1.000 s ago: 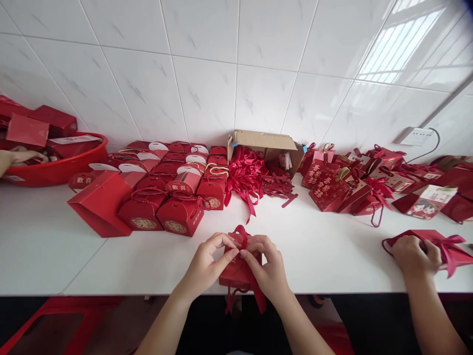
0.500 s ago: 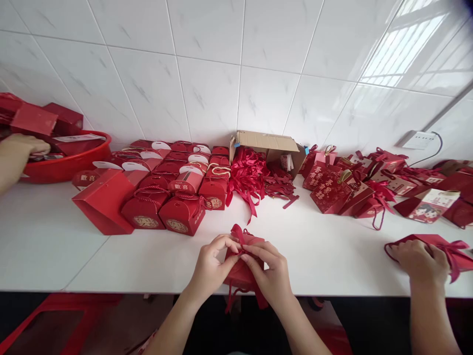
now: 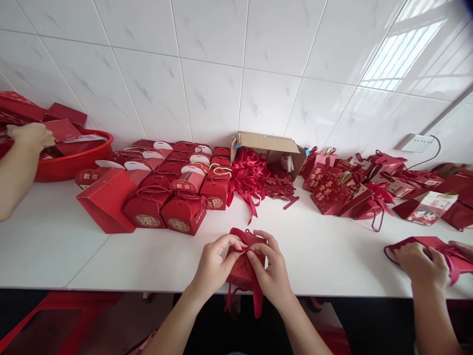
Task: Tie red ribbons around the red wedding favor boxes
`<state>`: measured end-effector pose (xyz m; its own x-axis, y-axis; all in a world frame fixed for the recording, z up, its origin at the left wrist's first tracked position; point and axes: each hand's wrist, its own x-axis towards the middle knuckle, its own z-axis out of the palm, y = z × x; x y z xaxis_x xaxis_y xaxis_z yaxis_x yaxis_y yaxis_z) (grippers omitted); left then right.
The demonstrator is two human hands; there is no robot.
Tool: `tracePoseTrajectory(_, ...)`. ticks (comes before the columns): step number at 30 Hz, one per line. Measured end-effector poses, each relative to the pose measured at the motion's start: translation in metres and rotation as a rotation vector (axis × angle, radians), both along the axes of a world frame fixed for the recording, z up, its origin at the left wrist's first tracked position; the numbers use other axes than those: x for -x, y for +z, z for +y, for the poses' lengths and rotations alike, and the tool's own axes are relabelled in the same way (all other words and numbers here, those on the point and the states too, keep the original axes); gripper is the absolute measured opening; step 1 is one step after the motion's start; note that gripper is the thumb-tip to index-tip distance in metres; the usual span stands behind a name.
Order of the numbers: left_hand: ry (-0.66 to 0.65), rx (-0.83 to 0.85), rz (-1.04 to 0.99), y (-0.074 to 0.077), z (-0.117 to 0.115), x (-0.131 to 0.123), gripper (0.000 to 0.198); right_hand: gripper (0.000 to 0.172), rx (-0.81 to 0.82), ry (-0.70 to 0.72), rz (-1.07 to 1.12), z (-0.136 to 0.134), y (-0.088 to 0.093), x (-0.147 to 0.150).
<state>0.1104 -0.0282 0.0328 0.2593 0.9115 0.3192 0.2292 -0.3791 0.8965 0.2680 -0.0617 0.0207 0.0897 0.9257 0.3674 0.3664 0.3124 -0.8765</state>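
A red gift box (image 3: 242,273) rests near the table's front edge, between my two hands. Over its top, my left hand (image 3: 218,261) pinches a red ribbon (image 3: 257,291) between thumb and index finger. From the other side my right hand (image 3: 269,264) pinches the same ribbon close to the left fingertips. One ribbon loop stands up behind my fingers, and a tail hangs down past the box's front. A thin red cord (image 3: 229,296) dangles below the box. The knot itself is partly hidden by my fingers.
Several finished-looking red boxes (image 3: 183,214) stand at left. Behind my hands, a cardboard box (image 3: 269,140) holds red ribbons (image 3: 249,170). More red boxes (image 3: 328,192) are at right. A co-worker's hand (image 3: 31,135) reaches into a red basin (image 3: 74,160); another person's hand (image 3: 424,261) holds a box.
My fingers have drawn the ribbon slightly right, and its tail now hangs more plainly in front. The co-worker's hand at left has shifted within the basin; a second hand appears at far right.
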Motion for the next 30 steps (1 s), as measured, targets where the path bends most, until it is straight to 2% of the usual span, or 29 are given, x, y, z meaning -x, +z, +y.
tracePoseTrajectory(5,-0.022,0.044,-0.033,-0.002,0.005,-0.007,0.01,0.025,0.068,0.067,-0.013,0.001,-0.001,0.002)
tracePoseTrajectory(7,0.004,0.058,-0.071,-0.004,0.008,-0.011,0.007,0.027,0.077,0.048,0.005,0.002,-0.003,0.004)
tracePoseTrajectory(8,0.037,0.05,-0.096,-0.004,0.009,-0.012,0.012,0.027,0.078,0.026,0.019,0.002,-0.004,0.005)
tracePoseTrajectory(10,0.093,0.005,-0.129,-0.004,0.008,-0.012,0.018,0.027,0.082,-0.031,0.052,0.002,-0.005,0.008)
tracePoseTrajectory(13,0.036,-0.1,-0.022,-0.003,0.004,-0.006,0.009,0.028,0.102,-0.083,0.098,0.001,-0.005,0.012)
tracePoseTrajectory(16,-0.025,-0.207,0.092,-0.002,0.0,0.001,0.013,0.027,0.116,-0.085,0.108,-0.002,-0.005,0.015)
tracePoseTrajectory(21,-0.004,-0.254,0.04,-0.006,0.003,0.006,0.015,0.029,0.132,-0.051,0.099,-0.008,-0.001,0.006)
tracePoseTrajectory(25,-0.035,-0.225,0.042,-0.005,0.005,0.011,0.018,0.029,0.075,0.034,-0.058,-0.002,0.003,-0.012)
tracePoseTrajectory(27,-0.049,-0.232,0.062,-0.003,0.005,0.013,0.018,0.035,0.02,0.109,-0.187,0.006,0.006,-0.019)
tracePoseTrajectory(30,-0.051,-0.248,0.07,-0.001,0.004,0.014,0.018,0.032,-0.087,0.145,-0.342,0.013,0.014,-0.024)
